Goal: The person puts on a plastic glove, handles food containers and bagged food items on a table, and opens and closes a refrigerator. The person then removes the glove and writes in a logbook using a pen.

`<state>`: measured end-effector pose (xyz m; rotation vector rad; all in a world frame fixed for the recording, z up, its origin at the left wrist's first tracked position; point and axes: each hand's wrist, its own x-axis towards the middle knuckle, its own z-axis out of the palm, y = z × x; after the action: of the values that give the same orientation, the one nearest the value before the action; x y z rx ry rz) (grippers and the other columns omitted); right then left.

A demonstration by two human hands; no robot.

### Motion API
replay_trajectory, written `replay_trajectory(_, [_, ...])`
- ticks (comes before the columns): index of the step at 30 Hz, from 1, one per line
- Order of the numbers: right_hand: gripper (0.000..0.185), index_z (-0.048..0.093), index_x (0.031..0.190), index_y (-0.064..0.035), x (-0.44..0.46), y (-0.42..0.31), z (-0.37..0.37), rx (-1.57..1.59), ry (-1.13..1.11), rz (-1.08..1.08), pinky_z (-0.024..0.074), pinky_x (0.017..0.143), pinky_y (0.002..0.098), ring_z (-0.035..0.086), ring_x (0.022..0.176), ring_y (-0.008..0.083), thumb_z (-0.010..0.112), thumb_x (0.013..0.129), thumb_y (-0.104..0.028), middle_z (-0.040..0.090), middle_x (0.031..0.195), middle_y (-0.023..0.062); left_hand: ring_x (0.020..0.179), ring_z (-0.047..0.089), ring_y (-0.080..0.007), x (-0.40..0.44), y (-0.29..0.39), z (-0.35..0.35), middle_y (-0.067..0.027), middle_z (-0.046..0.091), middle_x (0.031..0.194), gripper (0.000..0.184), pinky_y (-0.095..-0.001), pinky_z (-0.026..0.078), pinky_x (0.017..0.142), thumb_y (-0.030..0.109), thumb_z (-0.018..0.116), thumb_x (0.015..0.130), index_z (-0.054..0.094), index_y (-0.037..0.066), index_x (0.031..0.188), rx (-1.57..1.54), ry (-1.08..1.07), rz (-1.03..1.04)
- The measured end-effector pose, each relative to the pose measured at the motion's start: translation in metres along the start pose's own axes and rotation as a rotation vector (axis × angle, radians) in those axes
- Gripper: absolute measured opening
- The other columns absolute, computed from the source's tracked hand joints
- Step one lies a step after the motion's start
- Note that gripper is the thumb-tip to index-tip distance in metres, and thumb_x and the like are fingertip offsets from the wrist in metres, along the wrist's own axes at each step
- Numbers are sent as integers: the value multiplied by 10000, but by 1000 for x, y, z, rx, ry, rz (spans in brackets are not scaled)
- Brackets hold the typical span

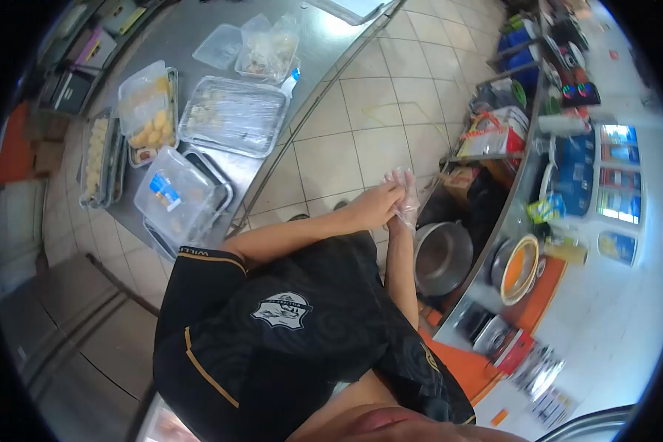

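My left hand (376, 206) is bare and closed, gripping a clear disposable glove (401, 181) near the base of my right hand's fingers. The thin plastic covers my right hand (407, 212), which points away from me with its fingers stretched out and holds nothing. Both hands meet in front of my body, above the tiled floor. A large metal pot (442, 258) stands low beside my right forearm.
On the left, a steel table (313, 44) bears a film-wrapped tray (232, 116), a box of yellow food (153, 132), stacked clear containers (177, 195) and a bagged tub (267, 51). At right, a counter holds a bowl with orange contents (519, 269) and a red-sided scale (512, 352).
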<state>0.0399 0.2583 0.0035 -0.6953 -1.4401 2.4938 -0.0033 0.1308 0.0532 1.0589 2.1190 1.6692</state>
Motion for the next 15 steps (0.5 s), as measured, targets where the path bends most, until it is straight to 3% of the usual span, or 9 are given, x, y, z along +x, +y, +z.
replay_trajectory(5, [714,210,1540,-62,162,-26,-73,176,-217,-36,338,1131,516,350,1395,410,594,957,-215,291,1524,281,894,540,-382,124,-41,55,-195,526,968,197,-438,443,759,43,609,804,536,39,986,-106,330,-73])
replay_trajectory(7, [689,242,1525,-37,225,-61,-79,256,-134,82,374,1116,475,383,1383,372,583,964,-246,315,1522,254,912,517,-382,185,-58,66,-196,500,978,223,-429,442,769,19,601,779,524,37,987,-105,435,-67])
replay_trajectory(9, [651,274,1511,-31,268,-94,-65,84,-173,144,406,1077,430,434,1331,332,568,973,-253,381,1481,234,908,519,-381,239,-59,66,-194,505,982,229,-420,444,772,12,601,771,523,36,985,-101,497,-155])
replay_trajectory(13, [585,338,1483,-20,363,-148,-22,-264,-242,176,472,1000,342,536,1227,251,536,991,-266,514,1397,193,815,562,-321,338,-85,36,-150,544,855,164,-402,449,694,-15,594,737,541,33,885,-22,691,-113])
replay_trajectory(15, [498,412,1437,-18,413,-129,-25,-403,-424,-77,482,960,329,575,1144,240,512,1000,-236,568,1311,186,803,622,-292,375,-108,-1,-130,614,839,175,-376,490,723,11,641,725,612,34,896,-106,705,-263])
